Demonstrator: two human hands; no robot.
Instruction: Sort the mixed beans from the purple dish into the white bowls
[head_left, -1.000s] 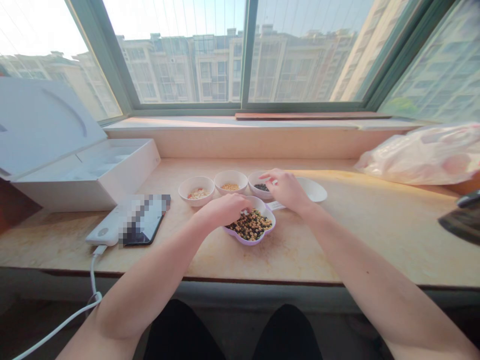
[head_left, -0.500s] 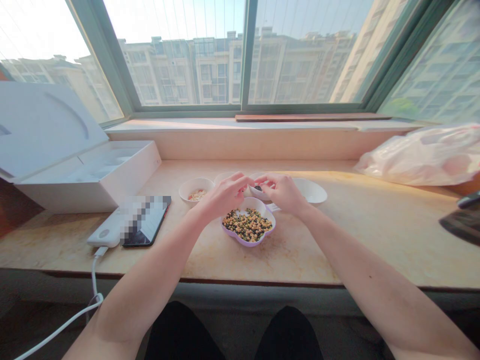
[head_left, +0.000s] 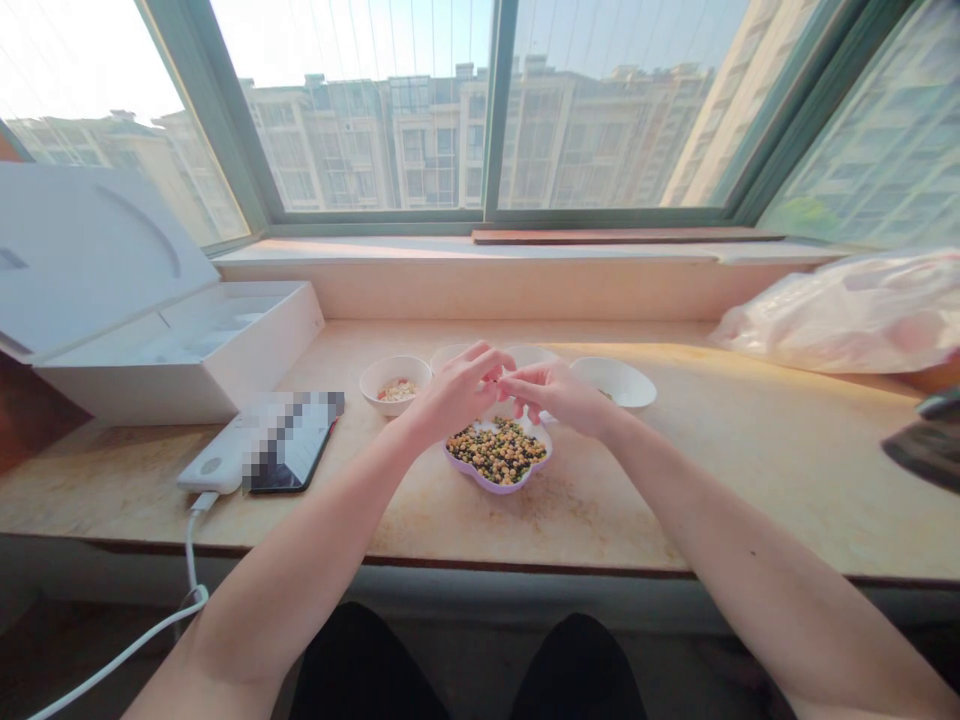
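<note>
Black trousers over two knees (head_left: pixel 360 665) at the bottom edge, a white charging cable (head_left: pixel 127 650) curling up past the left forearm (head_left: pixel 300 570) toward a white power bank (head_left: pixel 210 468). Both forearms reaching forward over a pale marble sill (head_left: pixel 600 510). Left hand (head_left: pixel 457 390) and right hand (head_left: pixel 559 395) raised side by side just above the far rim of a flower-shaped bowl, neither one touching it. Left fingers curled inward, their fingertips (head_left: pixel 496 362) drawn closed; right thumb and forefinger (head_left: pixel 510 382) pinched together, almost meeting the left fingertips. Anything between those fingers too small to tell.

Directly below the hands, that white bowl with a lilac rim (head_left: pixel 487 484), full of mixed green, yellow and dark beans (head_left: pixel 496 452). Just beyond it, two small white bowls (head_left: pixel 529 353) mostly hidden behind the hands, their contents out of sight. To the left of these, a third small white bowl (head_left: pixel 395 382) holding pale flakes; to the right, a shallow white dish (head_left: pixel 619 382).

Further left, a phone (head_left: pixel 296 455) beside the power bank, partly pixelated, then an open white box (head_left: pixel 172 350). At far right, a pinkish plastic bag (head_left: pixel 847 315) and a dark object (head_left: pixel 930 445). Beyond the sill, a green-framed window (head_left: pixel 487 215) and apartment blocks (head_left: pixel 420 140).
</note>
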